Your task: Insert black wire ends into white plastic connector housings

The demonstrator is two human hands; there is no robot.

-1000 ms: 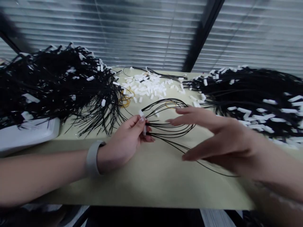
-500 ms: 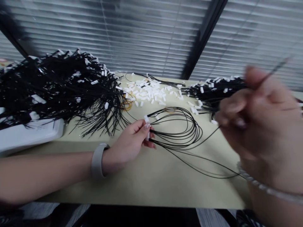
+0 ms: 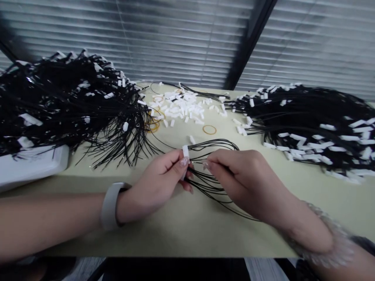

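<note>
Between thumb and fingers, my left hand [image 3: 164, 171] pinches a white plastic connector [image 3: 185, 151] above the table. Several black wires [image 3: 209, 144] run out of the connector's right side and loop back toward it. My right hand [image 3: 243, 177] is closed in a pinch on the end of one black wire, its bare tip [image 3: 193, 162] pointing left, close to the connector. Whether that tip touches the connector I cannot tell. My left fingers cover the connector's middle.
A large heap of black wires [image 3: 67, 97] with white ends lies left, beside a white box [image 3: 35, 166]. Loose white connectors [image 3: 184, 104] are scattered at the back, near yellow rubber bands [image 3: 209, 129]. Another wire bundle [image 3: 310, 113] lies right. Blinds [image 3: 175, 39] stand behind the table.
My right hand has come down and left from the upper right, bringing the wire end to the connector. My left hand still holds the connector in nearly the same place.
</note>
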